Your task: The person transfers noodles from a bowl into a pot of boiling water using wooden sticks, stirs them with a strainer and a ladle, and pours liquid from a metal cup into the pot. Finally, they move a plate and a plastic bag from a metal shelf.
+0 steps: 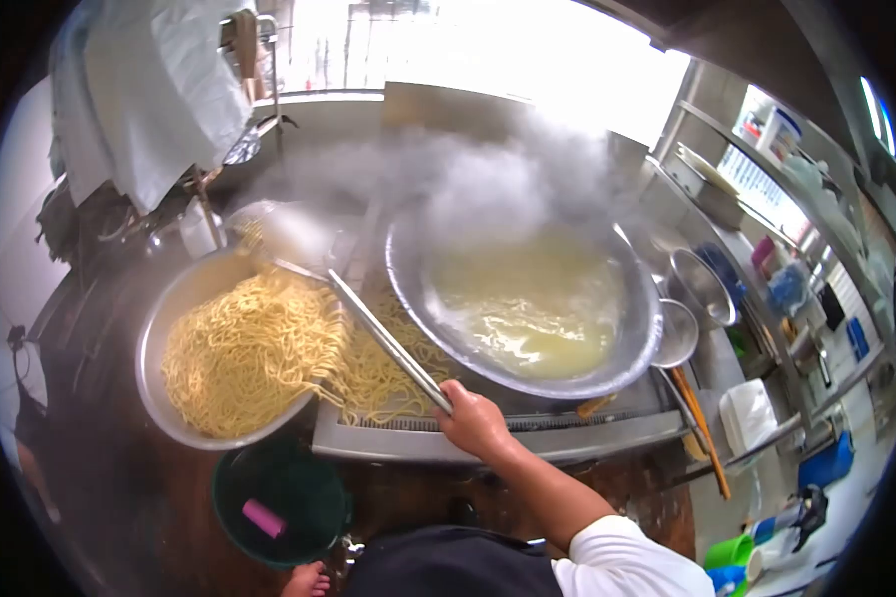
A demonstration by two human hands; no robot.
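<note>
We hold the long metal handle [388,343] of a strainer scoop [284,234] in our right hand [473,423], fingers wrapped tight around its end; our left hand is out of view. The scoop head hangs over the far rim of the big bowl [159,328], which is already heaped with yellow noodles [244,358], some spilling over onto the stove edge. The steaming wok [543,308] beside it seems to hold only cloudy water, so the lifting out looks nearly finished
</note>
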